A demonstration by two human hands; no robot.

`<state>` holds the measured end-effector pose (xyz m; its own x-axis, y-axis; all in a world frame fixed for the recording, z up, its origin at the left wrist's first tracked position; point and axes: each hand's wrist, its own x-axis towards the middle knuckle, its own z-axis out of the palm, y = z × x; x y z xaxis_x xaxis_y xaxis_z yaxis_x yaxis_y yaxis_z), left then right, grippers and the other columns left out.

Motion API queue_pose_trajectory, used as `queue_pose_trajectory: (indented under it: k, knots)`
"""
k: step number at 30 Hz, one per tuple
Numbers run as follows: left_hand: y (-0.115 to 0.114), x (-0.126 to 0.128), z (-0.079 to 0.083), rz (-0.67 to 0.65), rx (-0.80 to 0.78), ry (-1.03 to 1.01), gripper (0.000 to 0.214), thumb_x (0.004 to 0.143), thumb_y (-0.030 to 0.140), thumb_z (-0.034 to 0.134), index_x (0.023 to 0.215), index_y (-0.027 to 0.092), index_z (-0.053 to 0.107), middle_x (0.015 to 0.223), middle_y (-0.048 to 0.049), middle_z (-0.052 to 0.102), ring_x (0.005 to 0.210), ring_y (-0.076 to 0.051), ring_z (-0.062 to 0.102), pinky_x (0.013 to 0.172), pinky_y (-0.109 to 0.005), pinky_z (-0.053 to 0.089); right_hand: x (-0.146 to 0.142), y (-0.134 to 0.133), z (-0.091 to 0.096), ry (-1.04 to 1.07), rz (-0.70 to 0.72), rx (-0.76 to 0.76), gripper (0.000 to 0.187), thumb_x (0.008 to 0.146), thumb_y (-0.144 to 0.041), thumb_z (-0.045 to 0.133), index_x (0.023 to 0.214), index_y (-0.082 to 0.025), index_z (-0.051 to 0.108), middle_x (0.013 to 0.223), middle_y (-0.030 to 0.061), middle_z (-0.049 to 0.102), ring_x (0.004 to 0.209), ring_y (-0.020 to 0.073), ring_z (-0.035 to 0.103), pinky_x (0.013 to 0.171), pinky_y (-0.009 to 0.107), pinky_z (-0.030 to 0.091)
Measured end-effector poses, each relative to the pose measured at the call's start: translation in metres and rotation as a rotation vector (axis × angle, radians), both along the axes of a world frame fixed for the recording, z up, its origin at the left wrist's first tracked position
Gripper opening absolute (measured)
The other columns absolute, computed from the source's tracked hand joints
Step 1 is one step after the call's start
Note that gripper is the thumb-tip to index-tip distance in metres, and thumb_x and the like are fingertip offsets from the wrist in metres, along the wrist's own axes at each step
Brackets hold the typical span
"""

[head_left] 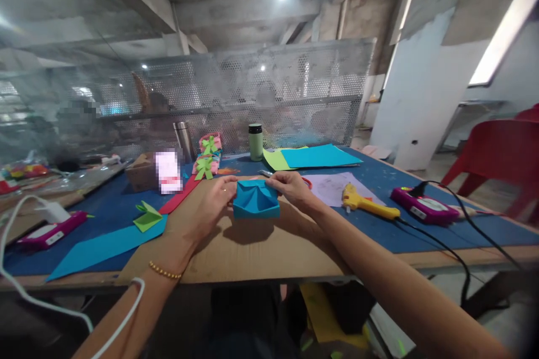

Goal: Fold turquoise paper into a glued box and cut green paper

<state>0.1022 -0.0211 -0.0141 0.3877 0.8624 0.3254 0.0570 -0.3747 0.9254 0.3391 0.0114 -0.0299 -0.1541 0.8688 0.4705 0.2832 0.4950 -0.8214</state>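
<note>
A piece of folded blue paper (256, 200), shaped like a shallow box with creased inner flaps, is held above a brown cardboard sheet (202, 261). My left hand (219, 199) pinches its left edge, and my right hand (290, 186) grips its upper right corner. The paper's shadow falls on the cardboard below it. Left of the cardboard, a green folded paper piece (147, 216) lies by a blue paper strip (109, 247) and a red strip (181, 196). Just behind my right hand, scissors (265, 173) are partly hidden.
A yellow glue gun (370, 203) with a black cord lies right, near a purple power strip (423, 206). Blue paper sheets (322, 156), a green bottle (255, 143), a steel flask (183, 139) and pink bow-topped pieces (207, 157) stand behind. A white cable (40, 297) crosses my left forearm.
</note>
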Motion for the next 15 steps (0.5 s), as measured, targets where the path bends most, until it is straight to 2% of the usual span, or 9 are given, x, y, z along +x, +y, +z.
queue_pose_trajectory:
  k: [2,5,11,15]
  knots:
    - [-0.006,-0.002,-0.001,-0.031,-0.035,-0.019,0.059,0.085,0.052,0.064,0.133,0.021,0.050,0.085,-0.0043,0.066,0.078,-0.019,0.061,0.069,-0.029,0.047,0.002,-0.001,0.002,0.034,-0.038,0.018,0.045,0.077,-0.059,0.065,0.062,-0.017,0.056,0.055,-0.0025,0.050,0.054,0.0100,0.044,0.051,0.024,0.036]
    - [-0.007,-0.003,-0.010,-0.053,-0.008,-0.019,0.062,0.074,0.040,0.078,0.128,0.022,0.053,0.089,-0.0037,0.067,0.081,-0.020,0.062,0.071,-0.029,0.047,0.002,-0.001,0.004,0.048,-0.047,0.049,0.043,0.077,-0.056,0.065,0.062,-0.017,0.058,0.054,-0.0024,0.050,0.052,0.0095,0.044,0.051,0.023,0.037]
    - [0.006,-0.001,-0.023,-0.097,-0.051,0.031,0.036,0.079,0.037,0.074,0.108,0.016,0.068,0.103,-0.0098,0.071,0.092,-0.023,0.064,0.086,-0.036,0.048,0.001,-0.001,0.004,0.058,-0.019,0.078,0.042,0.077,-0.056,0.067,0.065,-0.016,0.061,0.055,-0.0020,0.052,0.053,0.0102,0.046,0.051,0.023,0.038]
    - [0.009,0.001,-0.023,-0.008,-0.071,-0.022,0.035,0.074,0.039,0.079,0.096,0.014,0.071,0.092,-0.0090,0.072,0.084,-0.022,0.065,0.082,-0.035,0.049,0.000,-0.003,0.004,0.025,0.001,0.097,0.043,0.079,-0.056,0.065,0.064,-0.016,0.060,0.055,-0.0022,0.052,0.053,0.0095,0.046,0.050,0.022,0.037]
